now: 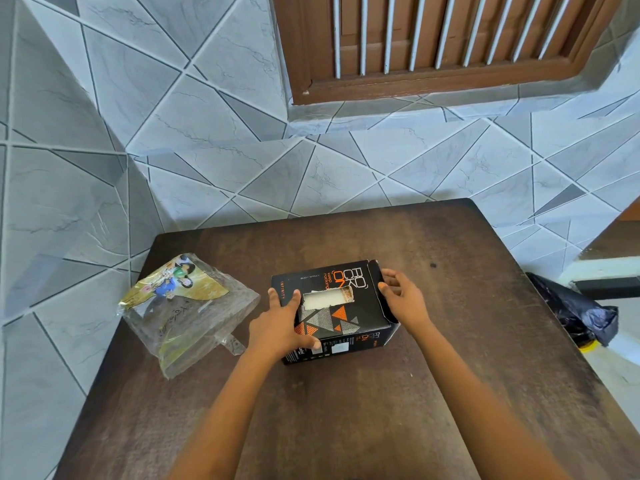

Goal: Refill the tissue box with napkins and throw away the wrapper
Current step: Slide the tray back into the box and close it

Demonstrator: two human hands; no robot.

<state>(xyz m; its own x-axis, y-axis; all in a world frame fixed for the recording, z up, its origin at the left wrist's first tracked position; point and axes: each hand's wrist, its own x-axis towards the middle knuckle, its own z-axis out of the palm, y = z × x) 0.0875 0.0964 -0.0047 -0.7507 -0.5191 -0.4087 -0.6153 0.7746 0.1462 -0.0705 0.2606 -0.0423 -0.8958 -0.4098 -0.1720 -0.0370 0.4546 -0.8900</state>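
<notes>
A black tissue box [349,317] with orange triangles lies on the dark wooden table [346,410]. White napkins [323,299] show through the cut slot in its top. My left hand [280,327] grips the box's left end, thumb on the front face. My right hand [403,297] holds the flap at the box's right end, which stands slightly ajar. The clear plastic wrapper [187,317], with a gold printed label, lies crumpled and flat on the table to the left of the box, untouched.
A black plastic bag [575,313] sits on the floor beyond the table's right edge. Tiled walls stand behind and to the left, with a brown barred window above. The table's left edge runs close to the wrapper.
</notes>
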